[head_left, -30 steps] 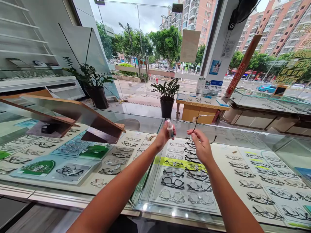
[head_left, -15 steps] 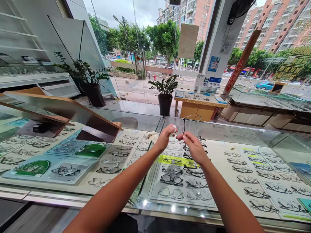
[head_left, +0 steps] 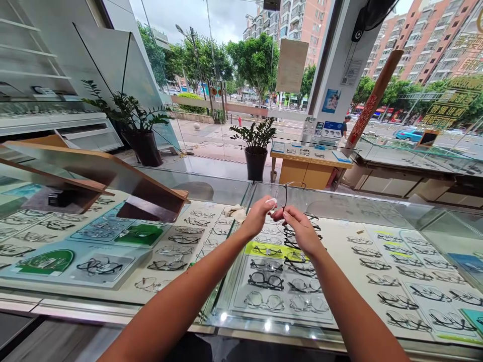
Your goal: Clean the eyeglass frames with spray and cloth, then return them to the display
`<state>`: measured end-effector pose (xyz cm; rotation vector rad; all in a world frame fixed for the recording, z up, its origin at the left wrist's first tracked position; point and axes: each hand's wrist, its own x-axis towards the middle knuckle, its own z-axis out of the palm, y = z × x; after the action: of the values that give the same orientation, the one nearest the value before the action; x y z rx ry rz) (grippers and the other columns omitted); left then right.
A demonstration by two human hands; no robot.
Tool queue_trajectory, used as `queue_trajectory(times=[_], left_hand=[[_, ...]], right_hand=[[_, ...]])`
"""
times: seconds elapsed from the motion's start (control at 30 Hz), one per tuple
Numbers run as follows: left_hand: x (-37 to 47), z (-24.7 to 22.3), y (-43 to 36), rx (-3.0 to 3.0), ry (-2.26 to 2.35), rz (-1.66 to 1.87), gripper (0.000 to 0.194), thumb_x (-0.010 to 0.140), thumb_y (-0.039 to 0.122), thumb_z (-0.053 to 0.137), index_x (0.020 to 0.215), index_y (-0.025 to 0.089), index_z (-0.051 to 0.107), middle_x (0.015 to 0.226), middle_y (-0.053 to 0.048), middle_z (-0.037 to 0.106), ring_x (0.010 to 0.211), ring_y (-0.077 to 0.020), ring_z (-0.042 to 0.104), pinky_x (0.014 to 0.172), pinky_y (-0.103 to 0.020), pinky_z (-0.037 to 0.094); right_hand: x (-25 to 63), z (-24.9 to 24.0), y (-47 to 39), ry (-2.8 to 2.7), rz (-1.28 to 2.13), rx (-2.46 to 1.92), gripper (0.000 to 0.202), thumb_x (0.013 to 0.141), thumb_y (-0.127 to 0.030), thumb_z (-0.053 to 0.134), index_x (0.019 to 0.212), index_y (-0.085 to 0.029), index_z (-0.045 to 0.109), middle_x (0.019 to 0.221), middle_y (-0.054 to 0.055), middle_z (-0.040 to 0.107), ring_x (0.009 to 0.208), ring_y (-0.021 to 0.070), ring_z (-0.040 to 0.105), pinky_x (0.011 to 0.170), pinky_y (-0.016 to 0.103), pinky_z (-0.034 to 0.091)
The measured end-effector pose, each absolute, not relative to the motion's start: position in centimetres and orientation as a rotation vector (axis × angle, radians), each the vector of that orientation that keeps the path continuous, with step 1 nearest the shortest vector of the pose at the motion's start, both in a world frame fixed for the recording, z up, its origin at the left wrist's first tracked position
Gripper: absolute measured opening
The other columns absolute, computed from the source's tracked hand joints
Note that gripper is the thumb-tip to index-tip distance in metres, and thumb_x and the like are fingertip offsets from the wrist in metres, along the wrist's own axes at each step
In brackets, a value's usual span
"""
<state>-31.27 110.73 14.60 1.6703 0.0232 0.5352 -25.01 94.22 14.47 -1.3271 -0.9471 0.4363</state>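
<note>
A pair of thin-framed glasses [head_left: 286, 194] is held up over the glass display counter. My right hand [head_left: 301, 226] pinches it low on the frame, a dark temple rising above the fingers. Beside it, my left hand [head_left: 261, 213] is closed on a small white cloth [head_left: 270, 201], close to the lens on the left. The fingertips of both hands nearly meet; exact contact with the lens is too small to tell. A crumpled beige cloth [head_left: 237, 213] lies on the counter just left of my left hand.
Rows of glasses [head_left: 266, 279] lie under the counter's glass. Wooden-edged mirrors [head_left: 124, 176] stand at the left. Beyond the counter are a potted plant [head_left: 255, 163] and a small wooden table [head_left: 302, 170]. A person [head_left: 344, 126] shows outside the window.
My left hand has shifted slightly, and the white cloth now sits a little lower at its fingertips. The glasses have tilted a little. A person has come into view outside.
</note>
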Motion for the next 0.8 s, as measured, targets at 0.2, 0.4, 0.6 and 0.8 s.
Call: queue_trajectory(times=[0.2,0.4,0.6,0.8], left_hand=[[-31.2,14.2,110.8,1.658,0.001,0.552,0.04,0.091,0.059,0.049,0.08,0.021,0.052,0.079,0.0,0.049,0.078,-0.0181,0.045,0.076,-0.033,0.04],[-30.8,13.5,111.0,1.579,0.016,0.52,0.043,0.095,0.06,0.043,0.081,0.021,0.055,0.078,0.0,0.05,0.076,-0.0175,0.046,0.075,-0.033,0.039],[-30.8,14.0,110.7,1.606,0.059,0.411,0.045,0.091,0.064,0.045,0.08,0.021,0.055,0.08,0.0,0.051,0.077,-0.0183,0.047,0.074,-0.033,0.042],[-30.9,13.4,110.6,1.924,0.016,0.4,0.045,0.093,0.064,0.051,0.08,0.021,0.051,0.077,0.002,0.047,0.076,-0.0177,0.043,0.072,-0.032,0.034]], right_hand=[[-25.0,14.3,94.2,-0.957,0.449,-1.318,0.031,0.102,-0.052,0.059,0.099,-0.026,0.076,0.105,0.004,0.075,0.102,0.0233,0.064,0.09,0.036,0.043],[-25.0,14.4,94.1,-0.861,0.514,-1.258,0.029,0.101,-0.051,0.061,0.098,-0.026,0.076,0.109,0.004,0.077,0.104,0.0233,0.066,0.09,0.036,0.044],[-24.3,15.1,93.9,-0.646,0.502,-1.115,0.028,0.092,-0.054,0.072,0.094,-0.026,0.074,0.111,0.005,0.079,0.101,0.0223,0.069,0.083,0.033,0.048],[-23.7,14.9,94.1,-0.507,0.478,-1.006,0.028,0.084,-0.051,0.081,0.092,-0.026,0.073,0.106,0.003,0.079,0.098,0.0206,0.068,0.077,0.031,0.049]])
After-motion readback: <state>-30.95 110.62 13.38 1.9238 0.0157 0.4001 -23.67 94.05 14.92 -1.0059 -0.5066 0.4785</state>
